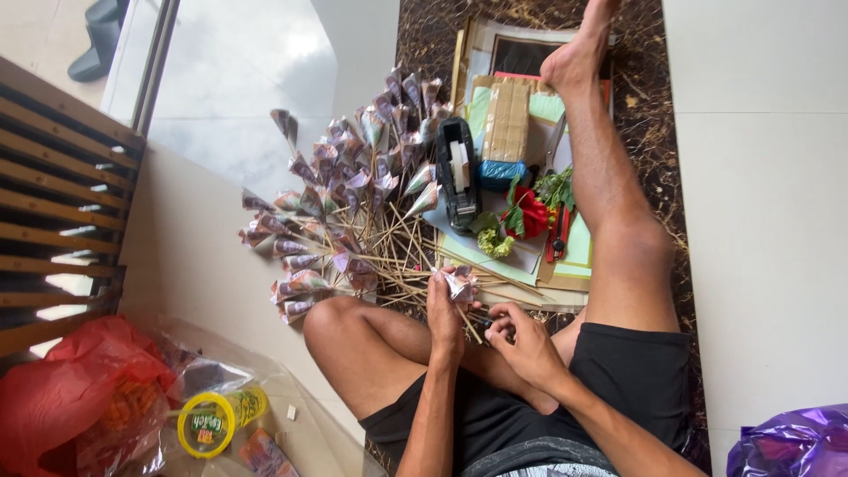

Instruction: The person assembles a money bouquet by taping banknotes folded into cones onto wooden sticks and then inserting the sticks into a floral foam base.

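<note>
Skewer [465, 320] with folded paper cone [458, 284] slants cone-up; left hand [444, 316] fingers grip it, right hand [523, 340] fingers pinch its lower end, above marble floor [654, 115].

Folded paper cone [458, 284] on thin skewer [471, 327]

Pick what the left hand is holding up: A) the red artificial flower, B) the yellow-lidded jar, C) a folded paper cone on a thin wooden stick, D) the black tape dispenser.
C: the left hand pinches a folded paper cone mounted on a thin wooden stick, whose lower end the right hand grips.
</note>
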